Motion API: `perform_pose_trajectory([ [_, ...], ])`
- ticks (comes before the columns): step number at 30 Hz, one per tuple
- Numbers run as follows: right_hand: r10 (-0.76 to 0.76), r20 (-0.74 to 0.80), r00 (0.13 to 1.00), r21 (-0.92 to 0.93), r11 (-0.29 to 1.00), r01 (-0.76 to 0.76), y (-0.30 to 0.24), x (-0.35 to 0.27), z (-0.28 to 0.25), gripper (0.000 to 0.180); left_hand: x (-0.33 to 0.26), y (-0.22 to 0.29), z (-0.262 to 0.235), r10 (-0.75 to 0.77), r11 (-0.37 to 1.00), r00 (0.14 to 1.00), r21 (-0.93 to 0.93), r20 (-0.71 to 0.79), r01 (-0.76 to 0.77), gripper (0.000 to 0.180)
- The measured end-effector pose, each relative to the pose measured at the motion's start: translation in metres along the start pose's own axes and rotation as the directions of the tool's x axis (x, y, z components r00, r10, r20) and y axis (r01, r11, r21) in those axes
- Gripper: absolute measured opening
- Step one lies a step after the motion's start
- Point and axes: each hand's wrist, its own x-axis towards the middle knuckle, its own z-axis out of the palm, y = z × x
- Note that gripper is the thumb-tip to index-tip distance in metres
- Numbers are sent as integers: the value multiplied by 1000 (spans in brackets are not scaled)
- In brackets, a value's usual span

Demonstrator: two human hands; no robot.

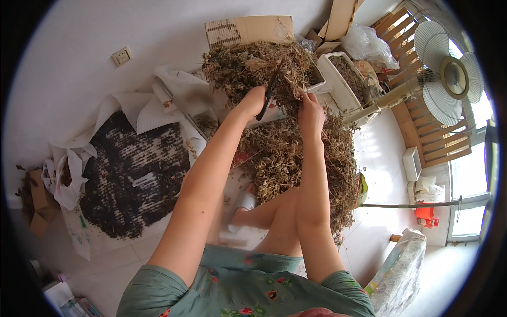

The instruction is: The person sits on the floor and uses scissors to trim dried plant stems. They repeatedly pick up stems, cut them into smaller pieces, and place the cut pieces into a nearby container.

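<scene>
My left hand (250, 102) grips dark-handled scissors (269, 94), whose blades point up into a big heap of dry brown plant stalks (253, 66). Just to the right, my right hand (310, 115) pinches a bunch of those stalks near the scissor blades. More dried stalks (296, 158) spill down over the floor toward my bent knee and a white slipper (244, 203).
A dark spread of small dried bits (127, 174) lies on white paper at the left. A cardboard box (248, 29) and a white planter trough (340, 79) stand behind the heap. A standing fan (449, 74), wooden slats and a white bag are at the right.
</scene>
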Motion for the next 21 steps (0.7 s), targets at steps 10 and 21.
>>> perform_pose_trajectory([
  [10,82,-47,996,-43,996,-84,20,5,9,44,-24,13,-9,80,993,996,89,34,-83,43],
  [21,-20,50,999,-100,995,25,11,-6,9,43,-21,18,-14,120,788,992,611,-35,-74,25],
])
